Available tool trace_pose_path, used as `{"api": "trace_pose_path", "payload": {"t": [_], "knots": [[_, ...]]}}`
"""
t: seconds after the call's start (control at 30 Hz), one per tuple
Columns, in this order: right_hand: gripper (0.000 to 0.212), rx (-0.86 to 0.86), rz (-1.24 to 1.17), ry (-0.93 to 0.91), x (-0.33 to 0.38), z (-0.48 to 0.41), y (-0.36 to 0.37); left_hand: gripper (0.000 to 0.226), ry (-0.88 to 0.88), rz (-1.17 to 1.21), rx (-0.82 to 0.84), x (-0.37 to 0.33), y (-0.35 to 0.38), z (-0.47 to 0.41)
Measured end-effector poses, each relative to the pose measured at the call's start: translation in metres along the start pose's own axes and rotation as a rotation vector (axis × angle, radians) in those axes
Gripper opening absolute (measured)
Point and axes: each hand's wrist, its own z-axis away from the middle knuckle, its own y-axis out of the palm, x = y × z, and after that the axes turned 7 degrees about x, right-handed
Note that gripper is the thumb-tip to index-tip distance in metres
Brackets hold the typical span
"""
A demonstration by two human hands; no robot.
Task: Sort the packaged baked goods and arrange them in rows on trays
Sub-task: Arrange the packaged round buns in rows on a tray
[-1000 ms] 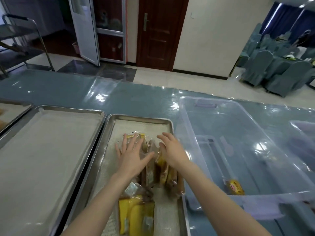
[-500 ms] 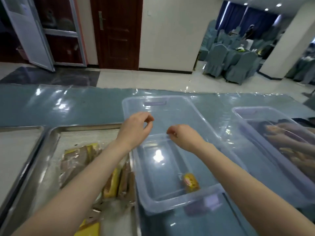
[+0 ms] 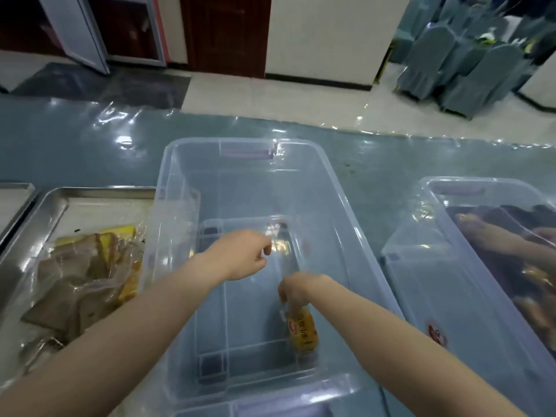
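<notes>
A single yellow packaged cake (image 3: 302,331) lies at the bottom of the clear plastic bin (image 3: 340,188) in the middle. My right hand (image 3: 296,288) is down inside the bin with its fingers closed on the top end of that package. My left hand (image 3: 240,258) hovers inside the bin a little farther back, fingers loosely curled, holding nothing. Several packaged baked goods (image 3: 90,275), brown and yellow in clear wrap, lie on the steel tray (image 3: 51,203) to the left of the bin.
A second clear bin (image 3: 451,194) at the right holds several dark wrapped pastries. Another tray's corner (image 3: 18,191) shows at far left. The table has a blue shiny cover (image 3: 75,145). Covered chairs (image 3: 469,64) stand at the back right.
Both hands left the packages on the tray and moved right into the middle bin. My right hand went down and closed on the yellow package; the view swung right.
</notes>
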Motion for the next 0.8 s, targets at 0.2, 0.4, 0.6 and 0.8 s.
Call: {"api": "trace_pose_path", "payload": {"t": [0.2,0.4,0.6,0.8], "knots": [[0.029,-0.039,-0.073,-0.058,0.000,-0.006,-0.009,0.020,-0.108,0.119,-0.019,0.012,-0.005,-0.005],[0.018,-0.641,-0.573,-0.246,-0.003,0.062,-0.059,0.017,-0.040,0.463,-0.415,0.020,-0.033,0.027],[0.016,-1.090,-1.120,-0.531,0.088,0.145,-0.115,0.024,0.019,0.924,-0.819,0.066,-0.079,0.137],[0.015,-0.997,-1.175,-0.735,0.299,0.137,-0.150,0.028,-0.090,1.152,-1.040,0.167,-0.068,0.301]]}}
